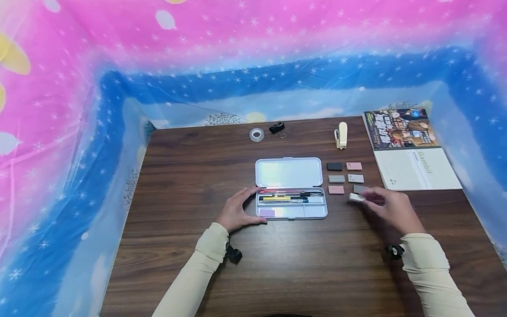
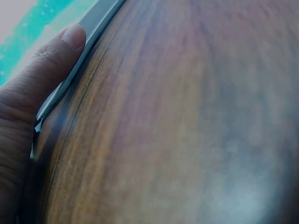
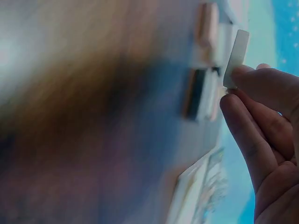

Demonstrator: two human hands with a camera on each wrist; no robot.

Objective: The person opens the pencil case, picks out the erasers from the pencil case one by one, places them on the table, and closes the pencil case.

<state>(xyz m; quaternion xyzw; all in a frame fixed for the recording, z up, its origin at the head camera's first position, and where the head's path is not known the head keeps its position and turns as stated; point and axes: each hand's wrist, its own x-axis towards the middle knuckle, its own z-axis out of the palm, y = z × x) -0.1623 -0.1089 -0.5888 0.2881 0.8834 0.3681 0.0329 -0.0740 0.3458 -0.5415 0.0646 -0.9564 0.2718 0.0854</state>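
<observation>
An open white pencil case (image 1: 315,211) lies on the table with its lid folded back. Inside are several pens (image 1: 277,199) and a purple eraser (image 1: 266,213) in the front left compartment. My left hand (image 1: 237,209) grips the case's left end, thumb along the front edge and fingers at the hinge side; the left wrist view shows the thumb (image 2: 56,58) against the case wall. Between thumb and fingers, my right hand (image 1: 394,211) pinches a white eraser (image 3: 236,56), held above the table. Just behind it lies a grey eraser (image 1: 359,189), partly covered.
Several erasers, among them a black eraser (image 1: 334,166) and a pink eraser (image 1: 336,189), lie right of the case. Farther back are a tape roll (image 1: 256,134), a black binder clip (image 1: 277,128) and a cream stapler (image 1: 342,135). Two books (image 1: 416,169) occupy the back right.
</observation>
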